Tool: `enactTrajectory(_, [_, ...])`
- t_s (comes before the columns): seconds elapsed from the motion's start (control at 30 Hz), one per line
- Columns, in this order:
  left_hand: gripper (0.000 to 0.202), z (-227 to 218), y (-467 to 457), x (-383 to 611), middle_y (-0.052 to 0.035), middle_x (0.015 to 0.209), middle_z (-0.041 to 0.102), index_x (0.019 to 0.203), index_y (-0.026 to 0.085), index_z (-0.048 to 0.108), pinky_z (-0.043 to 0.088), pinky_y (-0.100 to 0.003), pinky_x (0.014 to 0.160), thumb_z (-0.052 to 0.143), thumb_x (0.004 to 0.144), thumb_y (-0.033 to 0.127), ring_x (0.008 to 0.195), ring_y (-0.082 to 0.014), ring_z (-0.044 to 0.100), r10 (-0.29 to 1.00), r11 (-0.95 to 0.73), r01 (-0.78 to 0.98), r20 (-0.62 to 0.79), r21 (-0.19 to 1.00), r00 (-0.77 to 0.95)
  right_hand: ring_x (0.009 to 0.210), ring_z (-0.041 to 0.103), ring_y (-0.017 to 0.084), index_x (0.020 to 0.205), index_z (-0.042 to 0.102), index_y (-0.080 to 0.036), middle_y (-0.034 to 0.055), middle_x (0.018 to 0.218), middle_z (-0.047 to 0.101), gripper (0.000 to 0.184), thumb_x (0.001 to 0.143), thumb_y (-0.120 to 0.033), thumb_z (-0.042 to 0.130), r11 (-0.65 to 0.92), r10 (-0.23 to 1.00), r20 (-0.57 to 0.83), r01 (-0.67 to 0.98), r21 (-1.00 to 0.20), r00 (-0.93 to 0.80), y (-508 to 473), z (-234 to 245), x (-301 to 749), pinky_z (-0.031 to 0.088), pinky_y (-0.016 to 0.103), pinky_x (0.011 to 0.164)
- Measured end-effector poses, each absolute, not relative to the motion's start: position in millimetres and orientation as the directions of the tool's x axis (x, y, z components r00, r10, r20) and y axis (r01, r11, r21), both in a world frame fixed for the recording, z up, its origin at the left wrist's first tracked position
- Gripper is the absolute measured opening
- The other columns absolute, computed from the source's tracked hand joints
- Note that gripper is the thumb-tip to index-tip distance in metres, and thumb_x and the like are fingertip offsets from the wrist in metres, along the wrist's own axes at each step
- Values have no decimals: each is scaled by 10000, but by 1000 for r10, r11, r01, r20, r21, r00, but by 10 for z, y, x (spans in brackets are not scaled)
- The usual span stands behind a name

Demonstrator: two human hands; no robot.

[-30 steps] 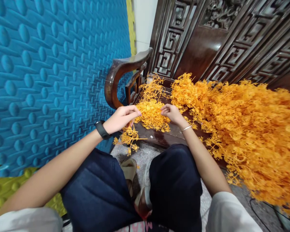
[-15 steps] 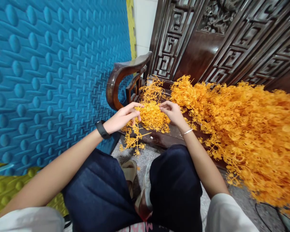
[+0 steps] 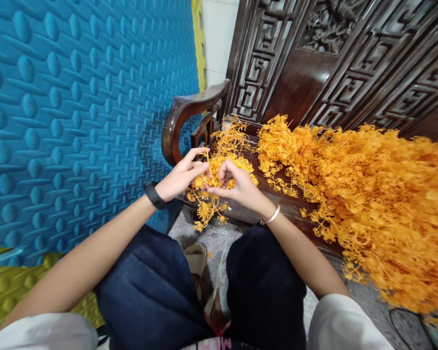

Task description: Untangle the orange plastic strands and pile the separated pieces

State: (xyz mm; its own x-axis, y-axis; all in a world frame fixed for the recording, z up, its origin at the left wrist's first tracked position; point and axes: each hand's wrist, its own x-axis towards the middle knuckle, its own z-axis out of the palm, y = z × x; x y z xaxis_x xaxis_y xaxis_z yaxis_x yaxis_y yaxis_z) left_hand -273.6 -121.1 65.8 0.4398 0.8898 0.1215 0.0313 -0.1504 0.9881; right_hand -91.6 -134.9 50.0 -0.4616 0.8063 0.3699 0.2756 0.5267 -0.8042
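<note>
Both forearms come up from the bottom corners and meet in the middle of the view, above the knees. The left hand (image 3: 182, 176) arrives from 8 o'clock, with a black watch (image 3: 154, 195) on the wrist. Its thumb and forefinger are pinched together on a thin stem. The right hand (image 3: 238, 187) arrives from 5 o'clock, with a silver bracelet (image 3: 272, 217) on the wrist. Its palm is turned toward the left hand and its curled fingers close on the same piece. So both hands grip one orange plastic sprig (image 3: 208, 206).

The sprig is bright orange, with a thin stem and many small branched tips like fine leaves. One stem end stands up between the fingertips. The bushy part hangs below the hands, at 6 o'clock from the grip, in front of the seat edge of the dark carved wooden bench (image 3: 295, 87).

A small pile of the same sprigs (image 3: 241, 163) lies on the seat just behind the hands, at 12 o'clock. A much larger heap (image 3: 372, 194) covers the seat at 3 o'clock. The curved armrest (image 3: 190, 104) is at 11 o'clock, and the blue foam wall (image 3: 76, 112) is at 9 o'clock.
</note>
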Motion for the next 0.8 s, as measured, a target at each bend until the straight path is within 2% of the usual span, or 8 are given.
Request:
enactTrajectory(0.13, [396,667,-1215,-2744,10,696,613,1200,164,395,482,-231,569,521,840,271,595,-108,583,896,-179,-33,177,983,407,592,378,84,674,375,-211,-54,652,413,394,688,-407,716,559,821,451,333,-760,-349,-1382,544,-943,332,253,577])
enactTrajectory(0.23, [403,705,-1235,-2758,18,664,602,1202,183,403,478,-234,553,528,830,276,575,-113,579,901,-196,-85,214,977,378,589,403,85,645,403,-207,-50,636,431,389,679,-434,716,511,853,434,296,-807,-290,-1401,587,-953,346,252,576])
enactTrajectory(0.33, [426,747,-1260,-2771,18,663,598,1228,223,412,464,-237,522,527,826,301,571,-125,586,901,-208,-110,235,972,365,590,493,85,736,480,-214,-44,665,511,339,680,-464,702,361,901,318,106,-926,-294,-1381,588,-963,410,250,579])
enactTrajectory(0.43, [441,765,-1273,-2779,9,674,607,1245,241,417,457,-243,519,523,823,307,585,-136,588,898,-242,-116,268,963,348,591,582,93,831,539,-210,-24,686,590,310,761,-506,597,169,888,164,-26,-985,-429,-1345,569,-965,468,257,587])
enactTrajectory(0.5, [442,763,-1273,-2785,6,673,608,1246,239,425,456,-250,524,522,819,301,576,-137,580,901,-268,-108,289,957,324,608,617,94,855,569,-198,-11,707,625,289,790,-480,575,105,865,120,-60,-993,-488,-1334,566,-959,484,250,595])
enactTrajectory(0.63, [435,755,-1269,-2798,11,665,596,1247,257,436,466,-266,565,517,824,315,582,-140,577,899,-356,-67,361,932,246,626,649,106,914,579,-197,4,786,673,233,773,-374,633,20,868,101,-169,-985,-486,-1338,579,-943,500,251,596])
enactTrajectory(0.8, [434,758,-1295,-2792,3,685,612,1241,247,444,499,-298,673,532,823,323,652,-156,611,873,-428,-50,427,902,238,552,599,81,825,623,-179,-13,700,661,187,716,-314,692,-1,901,76,-176,-984,-427,-1343,583,-957,481,233,554])
